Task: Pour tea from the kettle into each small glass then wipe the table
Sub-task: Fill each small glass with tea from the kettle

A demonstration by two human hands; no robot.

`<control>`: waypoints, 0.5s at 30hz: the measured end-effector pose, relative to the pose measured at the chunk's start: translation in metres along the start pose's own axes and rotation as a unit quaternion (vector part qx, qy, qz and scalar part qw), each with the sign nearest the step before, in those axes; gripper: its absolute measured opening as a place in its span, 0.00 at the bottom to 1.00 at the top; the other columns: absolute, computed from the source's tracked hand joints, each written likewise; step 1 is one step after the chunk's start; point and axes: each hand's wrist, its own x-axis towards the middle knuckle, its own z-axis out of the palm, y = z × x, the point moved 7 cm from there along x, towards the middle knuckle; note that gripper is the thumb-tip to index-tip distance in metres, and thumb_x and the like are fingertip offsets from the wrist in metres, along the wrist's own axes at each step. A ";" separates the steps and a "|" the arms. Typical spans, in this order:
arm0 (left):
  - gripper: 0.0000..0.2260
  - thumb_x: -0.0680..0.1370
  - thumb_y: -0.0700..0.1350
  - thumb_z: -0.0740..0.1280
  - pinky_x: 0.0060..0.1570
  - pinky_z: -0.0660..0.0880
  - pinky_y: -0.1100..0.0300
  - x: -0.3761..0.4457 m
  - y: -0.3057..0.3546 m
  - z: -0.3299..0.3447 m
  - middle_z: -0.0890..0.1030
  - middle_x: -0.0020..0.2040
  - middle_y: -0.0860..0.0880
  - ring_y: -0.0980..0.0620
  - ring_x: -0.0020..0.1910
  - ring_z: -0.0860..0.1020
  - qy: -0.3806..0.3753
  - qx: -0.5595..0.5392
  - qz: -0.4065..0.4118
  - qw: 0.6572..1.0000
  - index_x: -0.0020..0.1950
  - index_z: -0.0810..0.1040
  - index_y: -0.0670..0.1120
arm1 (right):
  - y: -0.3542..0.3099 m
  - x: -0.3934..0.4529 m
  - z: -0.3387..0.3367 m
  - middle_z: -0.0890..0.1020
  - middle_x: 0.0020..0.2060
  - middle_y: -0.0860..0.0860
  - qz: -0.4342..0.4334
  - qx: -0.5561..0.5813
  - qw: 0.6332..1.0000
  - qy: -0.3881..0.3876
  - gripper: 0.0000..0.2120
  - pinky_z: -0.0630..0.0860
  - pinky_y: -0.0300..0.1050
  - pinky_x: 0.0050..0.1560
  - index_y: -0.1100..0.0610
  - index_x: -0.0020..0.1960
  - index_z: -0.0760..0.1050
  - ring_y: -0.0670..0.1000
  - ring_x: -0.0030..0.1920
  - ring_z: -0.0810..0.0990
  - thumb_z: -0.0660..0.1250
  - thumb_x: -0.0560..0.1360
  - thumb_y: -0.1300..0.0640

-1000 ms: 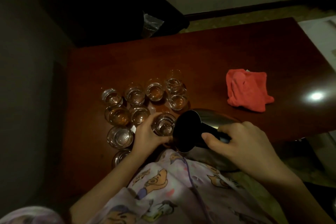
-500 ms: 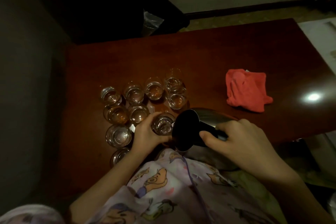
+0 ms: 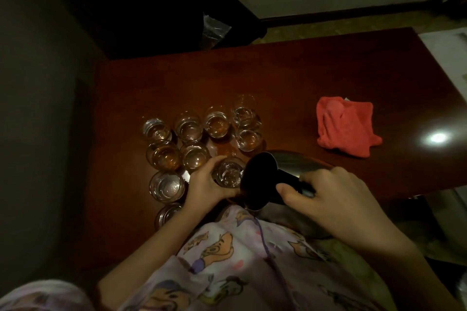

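Several small glasses stand clustered on the dark red wooden table (image 3: 290, 78); some hold amber tea, like one (image 3: 165, 156) at the left. My left hand (image 3: 206, 184) grips a small glass (image 3: 228, 174) near the table's front edge. My right hand (image 3: 331, 197) holds the black handle of the steel kettle (image 3: 293, 164), which is tipped with its dark mouth right against that glass. No stream is visible. A small puddle of tea (image 3: 227, 151) lies among the glasses.
A crumpled red cloth (image 3: 346, 126) lies on the table to the right of the kettle. A lamp glare (image 3: 438, 137) shines near the right edge. A dark bin with a plastic liner (image 3: 214, 28) stands behind the table. My patterned shirt fills the bottom.
Barely anything differs: both hands keep their hold, and the kettle stays tipped against the held glass. The view has shifted slightly.
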 end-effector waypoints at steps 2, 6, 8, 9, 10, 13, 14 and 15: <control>0.34 0.57 0.49 0.81 0.51 0.67 0.78 0.000 0.000 0.000 0.78 0.53 0.58 0.71 0.52 0.73 -0.002 0.004 -0.001 1.000 0.61 0.75 0.49 | 0.000 0.001 -0.001 0.69 0.24 0.50 0.002 0.002 1.000 -0.001 0.28 0.58 0.43 0.26 0.58 0.31 0.71 0.47 0.26 0.67 0.53 0.67 0.33; 0.34 0.57 0.47 0.81 0.50 0.66 0.80 -0.001 -0.001 0.000 0.77 0.51 0.62 0.74 0.50 0.73 -0.001 0.002 -0.006 1.000 0.61 0.74 0.49 | -0.002 0.002 -0.001 0.67 0.23 0.50 0.001 0.001 1.000 0.002 0.28 0.58 0.43 0.26 0.58 0.29 0.68 0.48 0.26 0.66 0.54 0.66 0.33; 0.33 0.57 0.47 0.81 0.50 0.66 0.80 0.000 -0.001 0.000 0.76 0.51 0.63 0.75 0.51 0.73 0.000 0.000 -0.007 1.000 0.60 0.75 0.50 | -0.002 0.002 -0.001 0.67 0.23 0.51 0.000 0.003 1.000 0.001 0.28 0.58 0.44 0.26 0.58 0.29 0.67 0.48 0.26 0.66 0.54 0.66 0.33; 0.33 0.57 0.47 0.81 0.50 0.66 0.80 0.000 -0.002 0.000 0.76 0.51 0.63 0.75 0.51 0.73 -0.001 -0.002 -0.007 1.000 0.60 0.75 0.50 | -0.002 0.003 -0.001 0.67 0.23 0.51 0.001 0.005 1.000 0.001 0.27 0.58 0.44 0.27 0.58 0.29 0.67 0.49 0.26 0.66 0.54 0.66 0.33; 0.33 0.57 0.47 0.81 0.50 0.66 0.79 0.000 -0.002 0.000 0.76 0.51 0.63 0.75 0.51 0.73 -0.002 -0.003 -0.007 1.000 0.60 0.75 0.50 | -0.001 0.003 0.000 0.67 0.23 0.51 0.004 0.007 1.000 0.002 0.27 0.59 0.44 0.27 0.58 0.29 0.66 0.50 0.26 0.66 0.55 0.66 0.33; 0.34 0.57 0.48 0.81 0.51 0.67 0.78 -0.001 -0.001 0.001 0.78 0.52 0.61 0.73 0.51 0.74 -0.004 -0.006 -0.009 1.000 0.60 0.74 0.50 | 0.003 0.004 0.001 0.67 0.23 0.51 0.004 0.016 1.000 0.002 0.28 0.59 0.45 0.27 0.58 0.29 0.68 0.50 0.26 0.67 0.55 0.66 0.32; 0.33 0.57 0.49 0.81 0.51 0.68 0.78 -0.001 -0.001 0.002 0.78 0.51 0.60 0.72 0.51 0.74 -0.004 -0.005 -0.007 1.000 0.60 0.74 0.51 | 0.003 0.004 0.001 0.67 0.23 0.51 0.002 0.021 1.000 0.001 0.28 0.59 0.46 0.27 0.58 0.29 0.68 0.51 0.26 0.68 0.54 0.66 0.32; 0.33 0.57 0.48 0.81 0.50 0.67 0.78 -0.001 0.000 0.002 0.78 0.51 0.61 0.73 0.50 0.74 -0.003 -0.004 -0.003 1.000 0.59 0.74 0.52 | 0.004 0.004 0.002 0.67 0.23 0.51 0.001 0.025 1.000 0.000 0.29 0.59 0.47 0.27 0.59 0.29 0.69 0.51 0.26 0.68 0.54 0.66 0.32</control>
